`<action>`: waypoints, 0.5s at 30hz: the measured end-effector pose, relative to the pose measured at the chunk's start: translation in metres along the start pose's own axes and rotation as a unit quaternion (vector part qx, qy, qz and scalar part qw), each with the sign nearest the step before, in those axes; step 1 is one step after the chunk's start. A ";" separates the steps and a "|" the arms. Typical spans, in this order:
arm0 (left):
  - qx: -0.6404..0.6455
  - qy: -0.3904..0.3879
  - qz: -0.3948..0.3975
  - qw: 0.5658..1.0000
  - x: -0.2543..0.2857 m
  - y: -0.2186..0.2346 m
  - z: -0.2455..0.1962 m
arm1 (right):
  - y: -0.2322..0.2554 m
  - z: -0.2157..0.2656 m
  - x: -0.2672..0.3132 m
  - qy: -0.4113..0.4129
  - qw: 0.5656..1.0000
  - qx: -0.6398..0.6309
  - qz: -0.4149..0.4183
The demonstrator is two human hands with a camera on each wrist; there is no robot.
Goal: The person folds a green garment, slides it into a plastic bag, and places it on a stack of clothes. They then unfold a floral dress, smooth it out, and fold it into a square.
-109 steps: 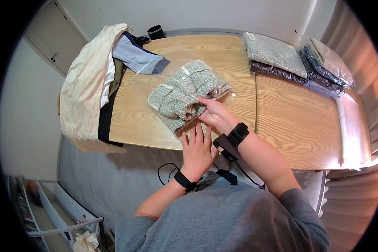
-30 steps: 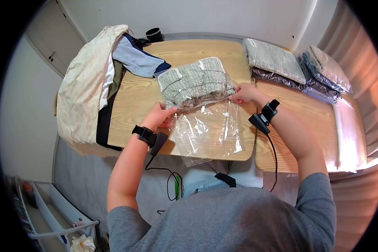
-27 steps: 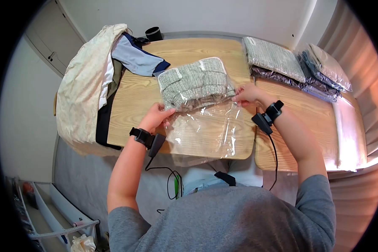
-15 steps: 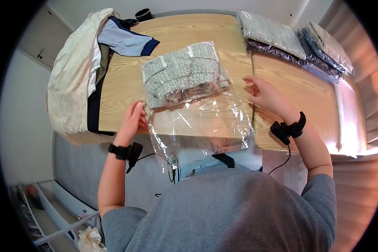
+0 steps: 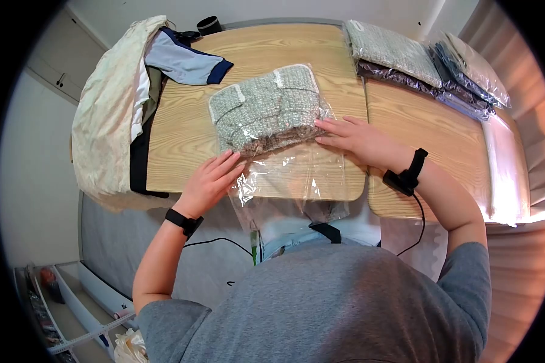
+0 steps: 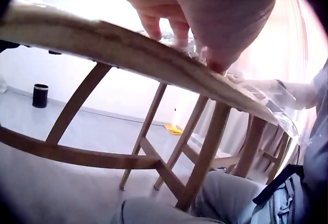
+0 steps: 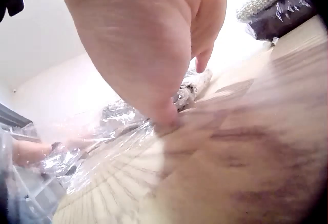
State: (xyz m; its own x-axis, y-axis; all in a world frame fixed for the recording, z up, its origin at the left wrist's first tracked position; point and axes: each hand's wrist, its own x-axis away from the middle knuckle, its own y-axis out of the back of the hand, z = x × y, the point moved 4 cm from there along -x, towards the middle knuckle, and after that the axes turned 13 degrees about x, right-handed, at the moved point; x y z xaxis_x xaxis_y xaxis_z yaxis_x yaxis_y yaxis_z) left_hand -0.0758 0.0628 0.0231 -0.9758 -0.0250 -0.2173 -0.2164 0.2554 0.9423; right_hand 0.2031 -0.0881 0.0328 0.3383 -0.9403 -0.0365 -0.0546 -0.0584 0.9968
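A folded grey-green tweed garment [image 5: 266,109] with white trim lies in a clear plastic bag [image 5: 293,175] in the head view. The bag's loose end spreads toward the person and hangs over the table's near edge. My left hand [image 5: 207,186] has its fingers stretched out, tips on the bag by the garment's near left corner. On the opposite side, my right hand [image 5: 364,143] lies with straight fingers touching the bag at the garment's right end. In the right wrist view, that hand's thumb [image 7: 165,114] is down beside the crinkled film.
Bagged tweed [image 5: 393,51] and other bagged clothes [image 5: 475,72] are stacked at the back right. Flat clear bags [image 5: 507,172] lie at the table's right side. A cream cloth [image 5: 106,127] and a light-blue garment [image 5: 184,57] drape over the left end. A seam divides the wooden table [image 5: 399,163].
The bag's loose end was drawn out toward the person from around the garment. Both hands moved apart half a second ago, and now touch the bag's sides with straight fingers.
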 end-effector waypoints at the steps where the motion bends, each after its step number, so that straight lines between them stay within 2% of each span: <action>1: 0.001 0.000 0.000 1.000 0.003 -0.003 0.002 | -0.003 -0.001 0.000 -0.001 1.000 0.000 0.001; 3: 0.053 0.001 -0.045 0.998 0.011 -0.004 0.008 | -0.005 -0.005 -0.003 0.006 0.996 -0.083 -0.044; 4: 0.053 0.001 -0.045 0.998 0.014 -0.006 0.010 | -0.006 -0.007 -0.003 0.006 0.996 -0.083 -0.043; 6: 0.195 0.059 -0.097 0.974 0.021 -0.006 0.018 | -0.007 -0.017 0.000 -0.044 0.976 -0.209 -0.046; 7: 0.196 0.059 -0.097 0.974 0.023 -0.007 0.018 | -0.007 -0.018 0.003 -0.043 0.976 -0.209 -0.045; 9: 0.391 0.170 -0.202 0.882 0.029 -0.004 0.029 | -0.007 -0.027 0.009 -0.126 0.906 -0.400 -0.055; 10: 0.391 0.171 -0.203 0.882 0.030 -0.002 0.028 | -0.005 -0.028 0.011 -0.126 0.906 -0.400 -0.055; 11: 0.483 0.256 -0.227 0.806 0.035 -0.004 0.033 | -0.007 -0.030 0.015 -0.174 0.863 -0.473 -0.025; 12: 0.564 0.335 -0.245 0.713 0.040 -0.008 0.036 | -0.010 -0.031 0.018 -0.221 0.812 -0.541 0.006; 13: 0.567 0.373 -0.252 0.690 0.045 -0.011 0.037 | -0.011 -0.028 0.019 -0.223 0.811 -0.541 0.006; 14: 0.568 0.374 -0.250 0.689 0.045 -0.011 0.034 | -0.012 -0.026 0.023 -0.264 0.804 -0.533 -0.001; 15: 0.521 0.379 -0.242 0.726 0.042 -0.008 0.030 | -0.014 -0.024 0.026 -0.305 0.795 -0.524 -0.009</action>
State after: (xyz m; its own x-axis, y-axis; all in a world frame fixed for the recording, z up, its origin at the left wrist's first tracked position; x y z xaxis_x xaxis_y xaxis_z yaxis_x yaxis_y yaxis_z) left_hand -0.1140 0.0889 -0.0008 -0.6159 -0.7792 0.1159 -0.7835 0.6213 0.0133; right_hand 0.2352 -0.1036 0.0199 -0.2055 -0.9489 0.2396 0.8662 -0.0624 0.4959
